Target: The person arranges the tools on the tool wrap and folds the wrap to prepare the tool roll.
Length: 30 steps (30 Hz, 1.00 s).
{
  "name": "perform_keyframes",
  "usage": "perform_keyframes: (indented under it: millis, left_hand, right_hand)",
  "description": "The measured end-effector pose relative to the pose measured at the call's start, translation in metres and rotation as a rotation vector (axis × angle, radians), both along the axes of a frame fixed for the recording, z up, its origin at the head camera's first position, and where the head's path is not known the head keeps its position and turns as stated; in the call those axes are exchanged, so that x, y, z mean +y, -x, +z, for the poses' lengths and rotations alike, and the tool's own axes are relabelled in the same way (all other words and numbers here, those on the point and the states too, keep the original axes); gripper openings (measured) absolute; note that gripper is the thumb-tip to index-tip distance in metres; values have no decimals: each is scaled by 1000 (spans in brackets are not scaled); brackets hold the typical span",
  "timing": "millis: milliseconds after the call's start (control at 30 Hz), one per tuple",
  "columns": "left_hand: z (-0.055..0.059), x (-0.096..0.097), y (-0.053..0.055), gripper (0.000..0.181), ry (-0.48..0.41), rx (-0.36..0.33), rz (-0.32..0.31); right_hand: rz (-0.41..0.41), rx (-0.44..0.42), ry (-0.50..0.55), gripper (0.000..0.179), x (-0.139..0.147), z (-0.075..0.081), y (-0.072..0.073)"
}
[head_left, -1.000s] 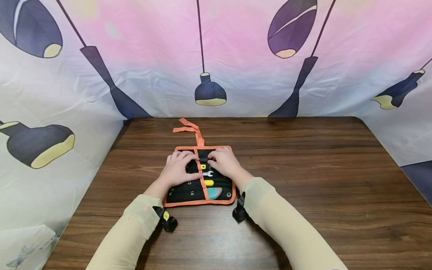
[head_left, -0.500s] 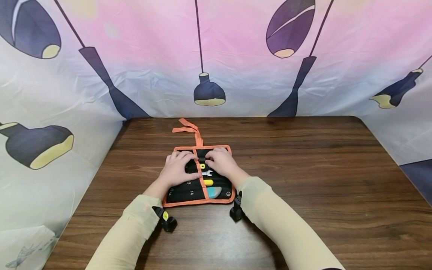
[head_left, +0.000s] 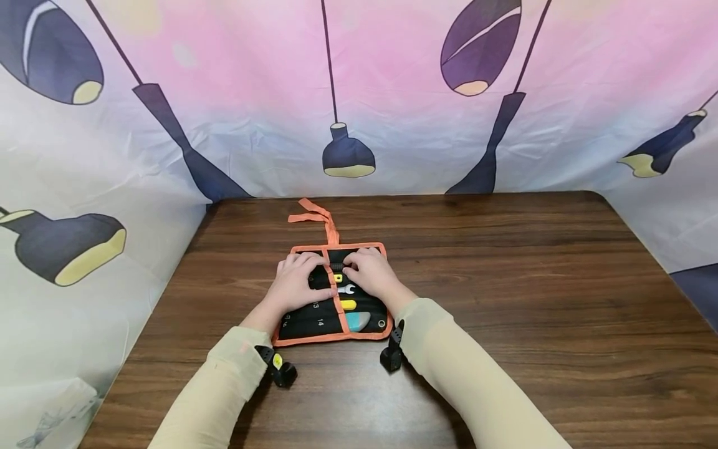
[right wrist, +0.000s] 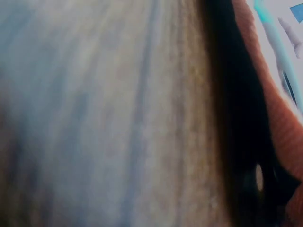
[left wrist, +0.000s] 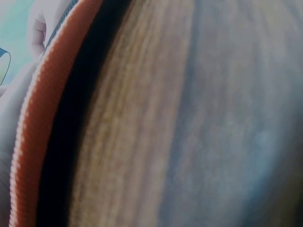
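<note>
In the head view, a black tool roll (head_left: 303, 330) with orange edging lies unfolded on the table. My left hand (head_left: 294, 284) rests on its left half, thumb and fingers spread apart along the orange pocket band (head_left: 339, 305). My right hand (head_left: 371, 272) is over the upper right part, thumb and index finger pinching the end of a dark ridged tool (head_left: 336, 267) at the band. Below it, a yellow tool end (head_left: 338, 278), a silver open-ended wrench (head_left: 349, 289), a yellow handle (head_left: 348, 305) and a teal-grey handle (head_left: 358, 321) stick out of pockets.
Orange tie straps (head_left: 322, 217) stretch from the roll's far edge across the brown wooden table (head_left: 493, 268). A printed cloth (head_left: 269, 112) hangs behind and beside the table. Both wrist views show mostly blurred tabletop and the roll's orange edge (left wrist: 45, 104).
The right hand has shifted very slightly left toward the pocket band. The left hand stays on the roll, and the head view has tilted a little.
</note>
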State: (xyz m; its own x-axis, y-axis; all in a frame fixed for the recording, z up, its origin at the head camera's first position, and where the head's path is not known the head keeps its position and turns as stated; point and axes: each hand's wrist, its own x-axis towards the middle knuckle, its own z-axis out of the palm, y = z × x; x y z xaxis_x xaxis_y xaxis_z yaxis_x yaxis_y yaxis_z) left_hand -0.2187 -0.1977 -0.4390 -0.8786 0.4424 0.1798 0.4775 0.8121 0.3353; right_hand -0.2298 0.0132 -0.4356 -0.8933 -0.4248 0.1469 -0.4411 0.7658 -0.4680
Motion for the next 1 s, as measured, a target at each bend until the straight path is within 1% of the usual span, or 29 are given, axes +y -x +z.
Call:
perform_keyframes:
  millis: [100,233,467,667,833,1000]
  left_hand:
    - [-1,0,-1,68,-14,-13,12]
    - [-1,-1,-2,67,-11,-6,20]
    - [2,1,-2,64,-17,0,-4]
    - [4,2,-2,58,-28,9,-33]
    - [4,2,-1,61,-13,-4,-35]
    - [3,2,-1,62,-12,-14,-22]
  right_hand:
    - [1,3,0,20,0,-1,0]
    - [0,1,7,20,0,-1,0]
    - [-3,-45,15,21,1,2,2]
    - [-2,-62,22,21,2,5,2]
    - [-7,-67,17,22,2,4,2]
    - [-3,-80,25,23,1,3,3]
